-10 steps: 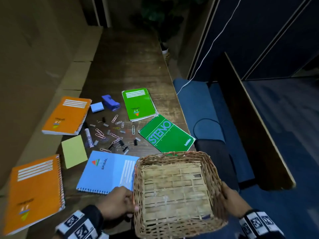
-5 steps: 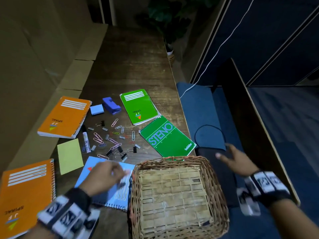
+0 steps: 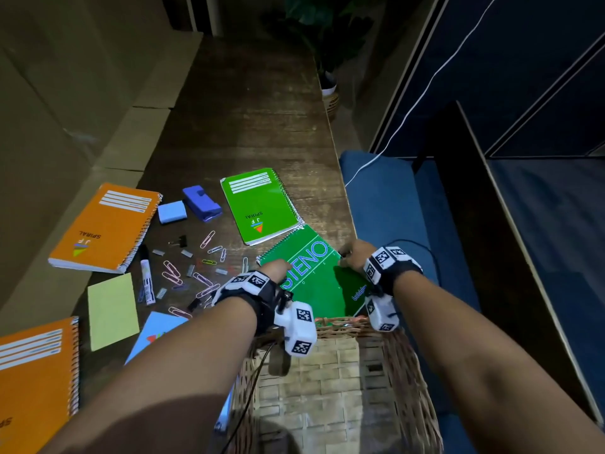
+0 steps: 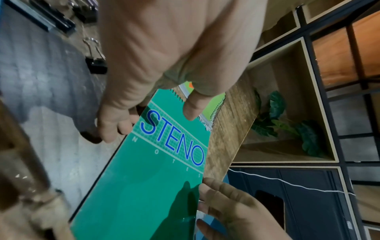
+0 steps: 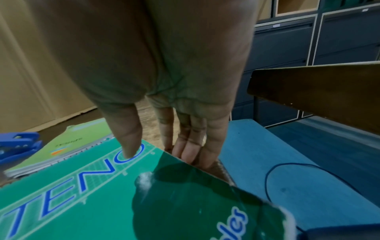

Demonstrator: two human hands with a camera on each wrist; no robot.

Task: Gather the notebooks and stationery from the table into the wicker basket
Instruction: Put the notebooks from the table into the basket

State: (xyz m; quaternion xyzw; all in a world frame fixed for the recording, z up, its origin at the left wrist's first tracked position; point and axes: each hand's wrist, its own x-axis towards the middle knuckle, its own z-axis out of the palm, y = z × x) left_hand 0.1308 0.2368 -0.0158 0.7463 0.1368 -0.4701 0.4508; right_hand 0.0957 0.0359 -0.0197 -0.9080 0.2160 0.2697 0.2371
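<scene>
Fingers (image 5: 197, 151) of right hand (image 3: 355, 253) tucked under the edge of the green STENO notebook (image 3: 314, 276), thumb on its cover; left hand (image 3: 276, 268) pinching the opposite edge, thumb on top. Notebook just beyond the wicker basket (image 3: 406, 371), not yet in it. Basket apparently bare inside: orange notebooks (image 3: 104, 224), paper clips (image 3: 206, 239), marker (image 3: 147, 276) and the rest all waiting on the table (image 3: 255, 126).

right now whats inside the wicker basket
Only bare woven floor shows inside the wicker basket. Both forearms and the wrist cameras cover part of it, so those spots cannot be checked. The green steno pad is held beyond its far rim, not inside.
</scene>
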